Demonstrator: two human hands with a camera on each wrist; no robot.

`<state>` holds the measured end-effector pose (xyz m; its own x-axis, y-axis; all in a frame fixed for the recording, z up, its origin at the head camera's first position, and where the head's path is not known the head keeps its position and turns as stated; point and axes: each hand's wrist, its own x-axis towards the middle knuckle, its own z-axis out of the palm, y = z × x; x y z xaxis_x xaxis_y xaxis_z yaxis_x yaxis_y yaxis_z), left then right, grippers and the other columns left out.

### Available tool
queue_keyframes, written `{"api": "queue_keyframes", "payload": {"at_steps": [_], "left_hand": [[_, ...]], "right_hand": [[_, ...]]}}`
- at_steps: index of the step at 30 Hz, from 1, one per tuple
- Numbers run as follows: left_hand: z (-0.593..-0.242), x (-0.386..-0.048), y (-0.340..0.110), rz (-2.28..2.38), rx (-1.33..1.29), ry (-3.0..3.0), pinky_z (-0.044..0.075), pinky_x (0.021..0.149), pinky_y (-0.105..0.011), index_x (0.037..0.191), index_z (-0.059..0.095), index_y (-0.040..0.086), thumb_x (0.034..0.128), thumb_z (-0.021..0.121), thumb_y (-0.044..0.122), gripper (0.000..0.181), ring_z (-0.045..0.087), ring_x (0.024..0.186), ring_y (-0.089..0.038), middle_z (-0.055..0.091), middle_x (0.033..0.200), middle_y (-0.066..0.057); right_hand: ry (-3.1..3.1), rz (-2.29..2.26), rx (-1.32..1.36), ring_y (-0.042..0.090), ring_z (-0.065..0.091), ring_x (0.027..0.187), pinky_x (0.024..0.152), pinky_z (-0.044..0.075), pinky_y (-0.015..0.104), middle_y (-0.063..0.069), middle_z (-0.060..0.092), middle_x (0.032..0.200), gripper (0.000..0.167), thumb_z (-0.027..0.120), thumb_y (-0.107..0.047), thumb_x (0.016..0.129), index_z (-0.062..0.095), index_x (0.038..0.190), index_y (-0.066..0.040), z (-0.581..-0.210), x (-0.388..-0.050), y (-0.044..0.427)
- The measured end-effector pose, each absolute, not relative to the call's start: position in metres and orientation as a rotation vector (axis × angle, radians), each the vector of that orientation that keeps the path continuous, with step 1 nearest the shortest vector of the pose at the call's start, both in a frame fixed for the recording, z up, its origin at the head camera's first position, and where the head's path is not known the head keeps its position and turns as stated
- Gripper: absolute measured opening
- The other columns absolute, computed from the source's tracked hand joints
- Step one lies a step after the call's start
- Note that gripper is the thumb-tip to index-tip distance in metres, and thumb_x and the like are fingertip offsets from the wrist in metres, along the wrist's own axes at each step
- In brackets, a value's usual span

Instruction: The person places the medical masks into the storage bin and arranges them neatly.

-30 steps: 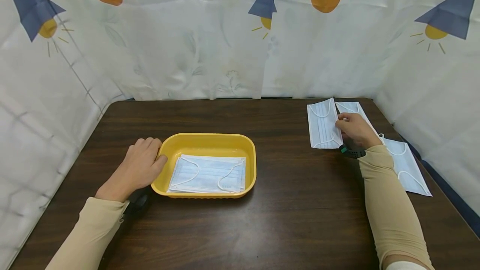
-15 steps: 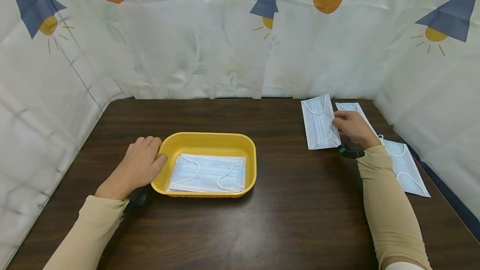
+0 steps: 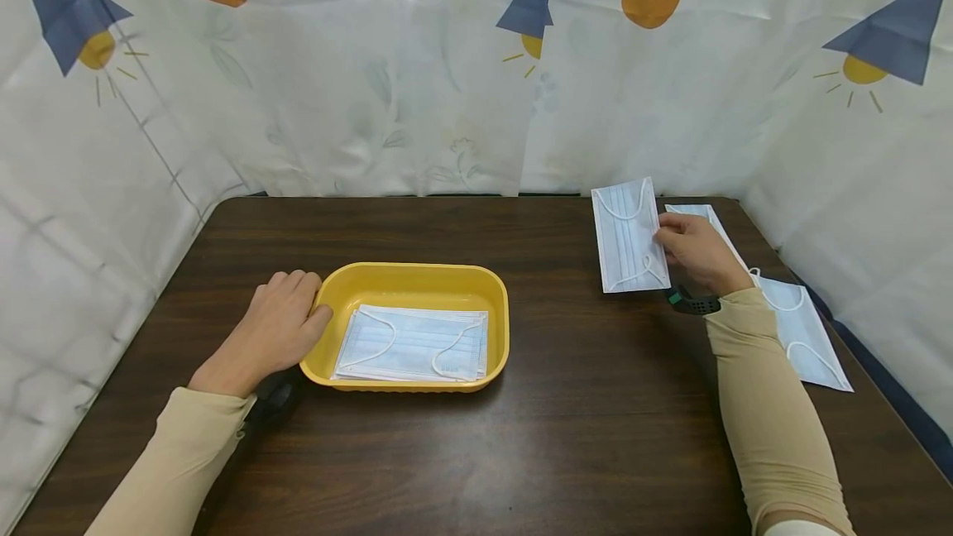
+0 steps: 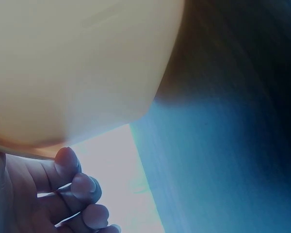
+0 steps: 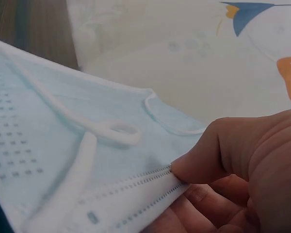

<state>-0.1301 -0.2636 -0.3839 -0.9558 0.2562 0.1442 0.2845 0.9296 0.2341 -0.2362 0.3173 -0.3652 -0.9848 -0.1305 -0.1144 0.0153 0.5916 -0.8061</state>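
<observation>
My right hand (image 3: 700, 253) pinches the edge of a light blue face mask (image 3: 625, 234) between thumb and fingers, above the table's far right part. Close up in the right wrist view, the thumb presses on the stitched edge of this mask (image 5: 102, 165), and its white ear loops hang over it. My left hand (image 3: 271, 329) grips the left rim of a yellow tray (image 3: 417, 275). Inside the tray lies a small stack of face masks (image 3: 413, 346). From below, the left wrist view has the curled fingers (image 4: 87, 187) at the tray wall (image 4: 87, 63).
Two more face masks lie at the table's right side, one at the back (image 3: 692, 209), partly behind my right hand, and one nearer (image 3: 807, 337). The dark wooden table (image 3: 566, 420) meets a patterned white curtain (image 3: 335, 106) at its back and sides.
My right hand has lifted the face mask off the far right of the table and drawn it slightly left. The left hand and the tray have hardly moved.
</observation>
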Motion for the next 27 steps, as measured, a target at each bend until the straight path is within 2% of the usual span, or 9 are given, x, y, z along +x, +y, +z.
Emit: {"api": "queue_keyframes", "payload": {"at_steps": [9,17,27], "left_hand": [[-0.383,-0.129,-0.264,-0.377,-0.421,-2.968,0.029,0.072,-0.036,0.095,0.055,0.002,0.0957,0.049,0.019,0.018,0.043,0.082,-0.028,0.049,0.081,-0.007],[-0.384,-0.128,-0.265,-0.373,-0.418,-2.961,0.030,0.072,-0.036,0.095,0.056,0.001,0.0957,0.049,0.019,0.019,0.044,0.082,-0.028,0.050,0.081,-0.007],[-0.383,-0.129,-0.262,-0.383,-0.420,-2.965,0.028,0.071,-0.036,0.092,0.055,0.003,0.0964,0.048,0.019,0.018,0.043,0.081,-0.028,0.049,0.080,-0.007]], "right_hand": [[2.654,-1.377,-0.101,0.003,0.063,0.096,0.077,0.058,0.020,0.018,0.058,0.132,0.046,0.040,-0.020,0.108,0.047,0.146,0.004,-0.360,-0.233,0.305],[2.627,-1.436,-0.144,0.001,0.066,0.093,0.077,0.058,0.022,0.003,0.066,0.119,0.042,0.044,-0.013,0.105,0.050,0.144,0.003,-0.358,-0.232,0.296],[2.671,-1.348,-0.282,0.004,0.065,0.092,0.077,0.057,0.023,0.004,0.069,0.113,0.041,0.048,-0.014,0.104,0.056,0.141,0.001,-0.354,-0.226,0.278]]}}
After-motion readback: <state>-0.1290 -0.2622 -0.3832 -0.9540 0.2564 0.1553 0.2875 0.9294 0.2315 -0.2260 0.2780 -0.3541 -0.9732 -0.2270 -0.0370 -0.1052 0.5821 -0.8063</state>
